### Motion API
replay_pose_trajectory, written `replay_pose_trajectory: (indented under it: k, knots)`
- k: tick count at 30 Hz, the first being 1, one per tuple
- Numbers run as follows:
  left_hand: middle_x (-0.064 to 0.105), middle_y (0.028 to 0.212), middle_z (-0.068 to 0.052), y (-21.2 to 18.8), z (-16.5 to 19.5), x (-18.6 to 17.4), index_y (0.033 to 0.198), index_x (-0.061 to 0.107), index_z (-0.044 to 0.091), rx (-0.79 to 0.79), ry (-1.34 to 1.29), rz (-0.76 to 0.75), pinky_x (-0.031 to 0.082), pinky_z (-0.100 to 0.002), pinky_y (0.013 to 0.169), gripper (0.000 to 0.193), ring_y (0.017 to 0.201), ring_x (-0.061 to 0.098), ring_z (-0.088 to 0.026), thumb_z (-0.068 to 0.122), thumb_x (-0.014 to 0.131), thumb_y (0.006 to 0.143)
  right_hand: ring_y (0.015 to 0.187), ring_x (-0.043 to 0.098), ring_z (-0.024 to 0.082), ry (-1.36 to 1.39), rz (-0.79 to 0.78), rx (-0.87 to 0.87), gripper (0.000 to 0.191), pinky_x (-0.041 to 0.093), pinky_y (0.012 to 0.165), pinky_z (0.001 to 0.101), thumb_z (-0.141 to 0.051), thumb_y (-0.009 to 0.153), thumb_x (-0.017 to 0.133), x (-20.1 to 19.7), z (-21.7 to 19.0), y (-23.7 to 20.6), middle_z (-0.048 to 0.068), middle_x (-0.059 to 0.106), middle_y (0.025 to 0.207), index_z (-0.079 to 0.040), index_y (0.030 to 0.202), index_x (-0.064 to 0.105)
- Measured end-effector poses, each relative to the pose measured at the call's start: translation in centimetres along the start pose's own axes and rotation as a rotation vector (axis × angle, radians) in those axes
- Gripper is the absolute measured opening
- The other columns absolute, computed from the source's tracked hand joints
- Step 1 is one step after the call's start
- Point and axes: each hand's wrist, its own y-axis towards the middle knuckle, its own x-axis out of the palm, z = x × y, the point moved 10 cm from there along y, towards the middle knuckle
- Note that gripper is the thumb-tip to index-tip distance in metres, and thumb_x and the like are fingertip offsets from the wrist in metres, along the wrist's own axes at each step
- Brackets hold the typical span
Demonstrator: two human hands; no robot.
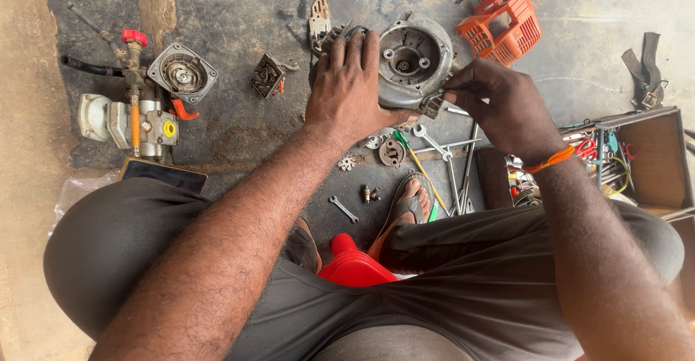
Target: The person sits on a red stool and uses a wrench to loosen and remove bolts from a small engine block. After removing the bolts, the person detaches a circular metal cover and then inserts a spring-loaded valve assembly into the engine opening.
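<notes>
Two hands were on the grey engine housing, which sat tilted on the dark oily floor just ahead of the person's sandalled foot: the left hand lay spread over its near side, clamping it down, and the right hand had its fingertips pinched shut on a small dark block at the housing's lower edge. With greasy parts and so slight a pinch, the block could probably have slipped and dropped among the loose spanners and small fittings below. If the left hand's pressure had eased, the housing might have rolled off line.
</notes>
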Motion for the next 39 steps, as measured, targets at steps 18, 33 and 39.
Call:
replay_pose_trajectory:
  k: [18, 33, 39]
  knots:
    - [0.044, 0.144, -0.031, 0.7, -0.1, 0.0, 0.154, 0.021, -0.009, 0.009, -0.041, -0.040, 0.039, -0.057, 0.114, 0.151, 0.141, 0.038, -0.046, 0.094, 0.076, 0.058, 0.083, 0.075, 0.030, -0.264, -0.053, -0.075, 0.029, 0.058, 0.072, 0.0429, -0.031, 0.097, 0.074, -0.1, -3.0, -0.4, 0.013, 0.074, 0.093, -0.005, 0.110, 0.070]
    - [0.042, 0.143, -0.034, 1.3, -0.4, 0.7, 0.150, 0.022, -0.005, 0.024, -0.095, -0.001, 0.041, -0.054, 0.113, 0.147, 0.140, 0.039, -0.048, 0.093, 0.080, 0.057, 0.088, 0.069, 0.035, -0.666, -0.023, -0.215, 0.041, 0.051, 0.086, 0.0504, -0.047, 0.106, 0.055, 2.0, -2.3, -0.5, 0.013, 0.071, 0.093, -0.007, 0.107, 0.067]
    - [0.043, 0.145, -0.031, 1.1, -0.2, 0.2, 0.150, 0.024, -0.005, -0.023, -0.096, 0.047, 0.040, -0.053, 0.116, 0.152, 0.140, 0.041, -0.043, 0.098, 0.074, 0.050, 0.087, 0.068, 0.033, -0.742, 0.074, -0.226, 0.044, 0.050, 0.084, 0.0481, -0.050, 0.104, 0.056, 1.9, -2.1, -0.8, 0.011, 0.068, 0.088, -0.007, 0.098, 0.065]
